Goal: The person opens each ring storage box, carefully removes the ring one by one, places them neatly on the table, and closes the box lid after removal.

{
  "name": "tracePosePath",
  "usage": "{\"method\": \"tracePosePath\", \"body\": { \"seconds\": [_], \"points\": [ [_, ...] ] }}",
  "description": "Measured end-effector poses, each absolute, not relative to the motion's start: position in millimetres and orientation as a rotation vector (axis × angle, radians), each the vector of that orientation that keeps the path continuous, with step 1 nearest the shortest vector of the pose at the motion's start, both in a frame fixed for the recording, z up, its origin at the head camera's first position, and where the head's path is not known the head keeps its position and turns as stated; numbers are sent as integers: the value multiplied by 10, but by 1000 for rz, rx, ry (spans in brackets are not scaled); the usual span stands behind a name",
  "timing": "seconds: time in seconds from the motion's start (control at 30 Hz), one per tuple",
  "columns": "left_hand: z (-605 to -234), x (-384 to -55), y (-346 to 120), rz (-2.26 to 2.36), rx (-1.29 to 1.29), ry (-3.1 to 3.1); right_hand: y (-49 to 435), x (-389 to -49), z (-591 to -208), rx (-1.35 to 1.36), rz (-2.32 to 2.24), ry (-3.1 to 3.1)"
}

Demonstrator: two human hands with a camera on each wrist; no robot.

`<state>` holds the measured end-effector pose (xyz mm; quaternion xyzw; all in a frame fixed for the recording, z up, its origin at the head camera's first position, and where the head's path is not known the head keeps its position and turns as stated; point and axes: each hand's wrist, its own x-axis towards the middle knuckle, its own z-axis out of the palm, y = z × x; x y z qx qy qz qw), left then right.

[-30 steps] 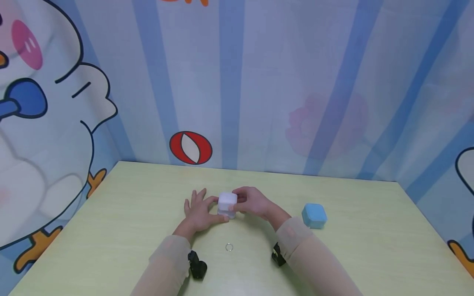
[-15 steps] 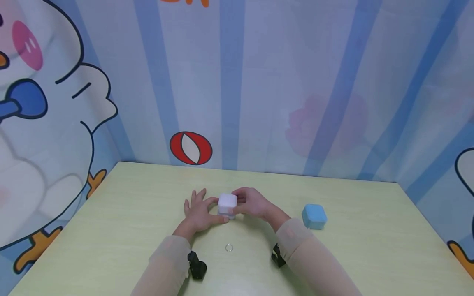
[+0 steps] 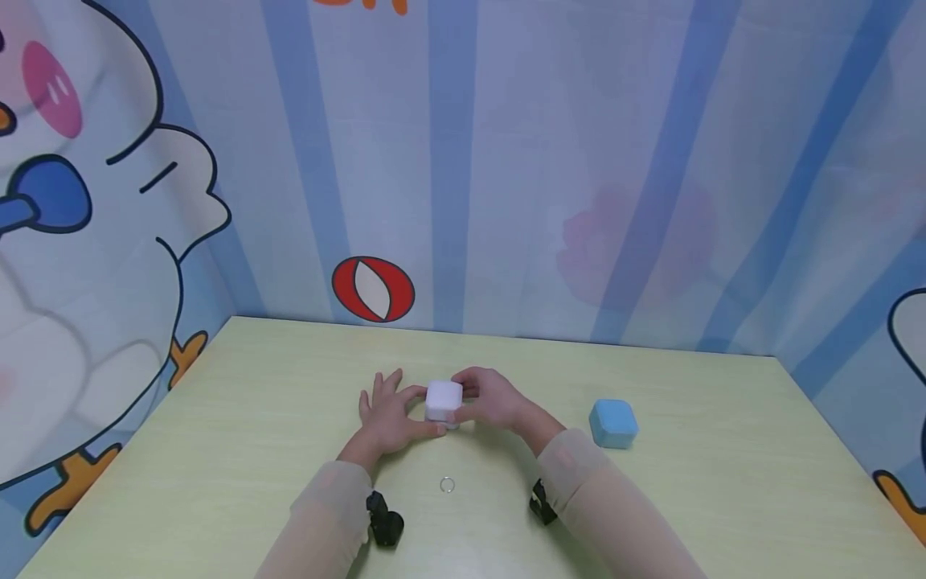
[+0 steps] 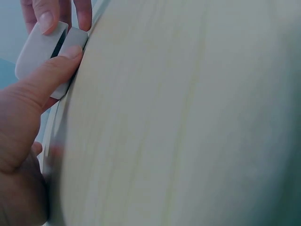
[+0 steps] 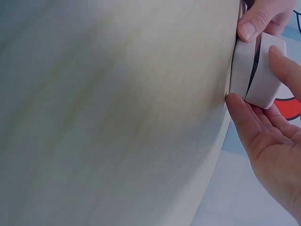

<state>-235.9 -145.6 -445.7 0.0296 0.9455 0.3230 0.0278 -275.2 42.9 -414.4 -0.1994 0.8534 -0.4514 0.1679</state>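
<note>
A small white box stands mid-table between the hands, its lid (image 3: pixel 444 396) raised slightly off its base (image 5: pixel 242 66). In the right wrist view, a dark wedge-shaped gap runs between the two parts. My left hand (image 3: pixel 391 418) holds the base low down, thumb on the near side, with its other fingers spread out on the table. From the right, my right hand (image 3: pixel 495 402) pinches the lid between thumb and fingers, and one finger reaches down to the table beside the base. A thin metal ring (image 3: pixel 447 485) lies on the table in front of the box.
To the right of my right hand sits a light blue rounded box (image 3: pixel 613 423). The pale wooden table (image 3: pixel 253 450) ends at a blue striped backdrop (image 3: pixel 521 161) with printed cartoon figures. A black wrist camera (image 3: pixel 385 521) is strapped beneath the left sleeve.
The lid has sunk slightly toward the base, so less of the base shows in the head view. Both hands keep nearly the same place; the ring and blue box have not moved.
</note>
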Motion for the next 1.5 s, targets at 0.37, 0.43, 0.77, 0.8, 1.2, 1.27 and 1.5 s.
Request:
{"method": "tracePosePath", "body": {
  "seconds": [0.37,0.43,0.77,0.8,1.2,1.27,1.5],
  "points": [
    [-4455,-2364,-1452,1012,94,2914,425,-2702,-4105,-566,-1253,2460],
    [-4457,-2361,-1457,1015,93,2912,422,-2703,-4108,-573,-1238,2471],
    [-4477,-2382,-1474,988,91,2916,396,-2717,-4133,-518,-1205,2496],
    [-4476,-2383,-1472,985,89,2916,396,-2714,-4132,-515,-1201,2500],
    [-4457,-2384,-1441,1018,85,2900,428,-2642,-4095,-545,-1195,2488],
    [-4459,-2375,-1444,1033,80,2895,436,-2627,-4087,-570,-1179,2483],
    [-4474,-2388,-1489,1104,75,2893,458,-2582,-3987,-642,-1080,2536]
  ]
}}
